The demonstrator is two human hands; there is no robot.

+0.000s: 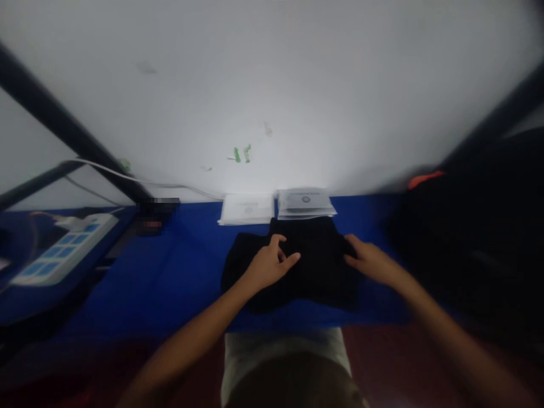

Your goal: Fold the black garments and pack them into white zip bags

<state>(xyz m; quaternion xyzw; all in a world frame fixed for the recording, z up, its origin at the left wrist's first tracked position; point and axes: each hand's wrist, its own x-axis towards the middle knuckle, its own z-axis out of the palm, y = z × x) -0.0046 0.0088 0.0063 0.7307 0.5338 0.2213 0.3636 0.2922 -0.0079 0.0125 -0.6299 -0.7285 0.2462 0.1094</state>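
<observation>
as we look past the big white wall (340, 85), we see a table with a blue top (170, 272). on it, near our body, lies a soft-looking black cloth thing (318, 260), spread flat but with a bumpy edge. both our hands are on it, so we seem to be setting or smoothing it. moving it well would call for a good hold on each side and a gentle, even pull.

a stack of thin, pale packets (306, 199) and a flat white packet (247, 208) sit just past it, by the wall.

our arms reach in from both sides. our left hand (266, 266) is over the left-middle part, palm down, with thumb and pointing finger open wide. our right hand (374, 263) is at the right edge, thumb below the pointing finger; we cannot tell if it is pinching the cloth.
</observation>
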